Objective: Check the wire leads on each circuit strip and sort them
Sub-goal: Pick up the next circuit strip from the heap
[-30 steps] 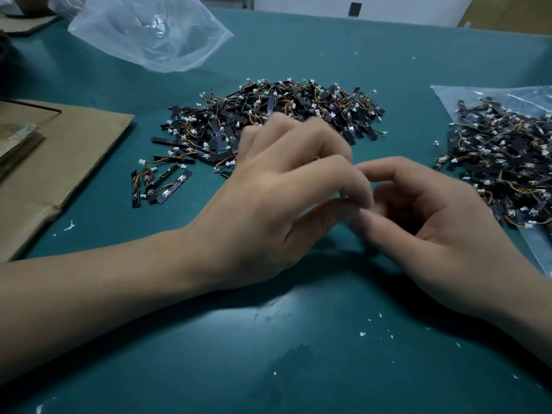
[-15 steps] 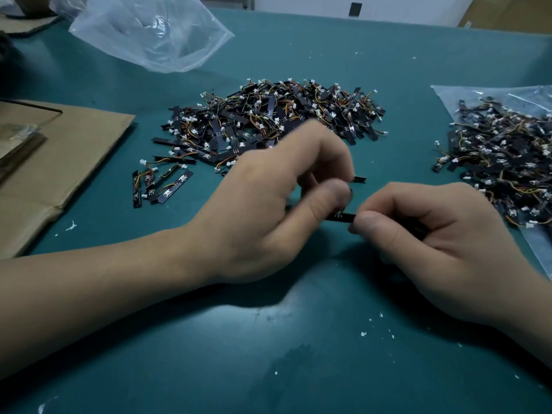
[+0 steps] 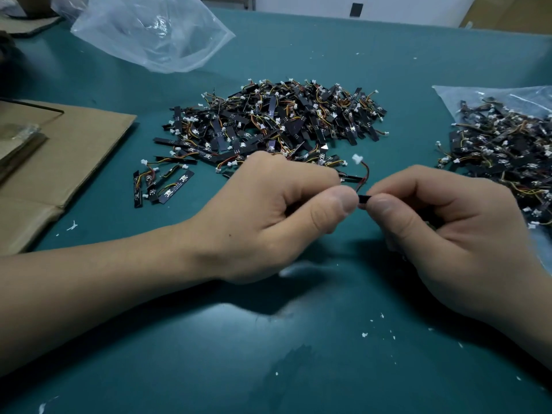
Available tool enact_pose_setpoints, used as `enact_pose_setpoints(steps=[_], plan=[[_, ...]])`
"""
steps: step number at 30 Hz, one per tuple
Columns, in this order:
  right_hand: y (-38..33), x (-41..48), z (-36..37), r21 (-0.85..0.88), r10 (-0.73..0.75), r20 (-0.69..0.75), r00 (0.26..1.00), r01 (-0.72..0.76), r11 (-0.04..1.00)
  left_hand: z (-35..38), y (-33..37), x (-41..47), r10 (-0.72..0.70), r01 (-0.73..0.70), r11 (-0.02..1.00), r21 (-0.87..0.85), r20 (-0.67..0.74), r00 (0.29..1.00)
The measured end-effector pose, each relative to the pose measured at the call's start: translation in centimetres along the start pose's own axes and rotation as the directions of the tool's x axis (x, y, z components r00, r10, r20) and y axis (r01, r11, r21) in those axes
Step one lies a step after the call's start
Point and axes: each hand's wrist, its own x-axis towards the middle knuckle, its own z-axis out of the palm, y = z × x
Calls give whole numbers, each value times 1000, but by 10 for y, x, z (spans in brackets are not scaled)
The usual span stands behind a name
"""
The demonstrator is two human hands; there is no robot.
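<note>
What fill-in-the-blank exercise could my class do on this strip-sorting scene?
The left hand and right hand pinch ____ circuit strip between them.
Its wire lead ends in a ____ connector.
The right pile lies on a clear plastic ____.
Missing words: one, white, bag.

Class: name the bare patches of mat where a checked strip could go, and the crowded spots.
Free: mat nearer than the wrists; gap between centre pile and bagged strips; far mat beside the empty bag. Crowded: the small group by the cardboard, and where left hand and right hand pinch a strip.
</note>
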Motion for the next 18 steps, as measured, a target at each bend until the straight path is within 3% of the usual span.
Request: enact_pose_setpoints(steps=[3,7,12,18], plan=[[0,0,0,-71,-21,17,1000,22,997,-1,-1,-1,7,-6,998,54,-18,1000],[1,0,0,14,25,86,996,-26,1000,0,1,0,0,2,998,57,-24,1000],[2,0,-1,-26,-16,161,987,20,999,3,0,1,17,-16,988,151,-5,1000],[2,0,-2,-35,-22,148,989,28,999,1,3,0,72,-82,989,126,79,994]])
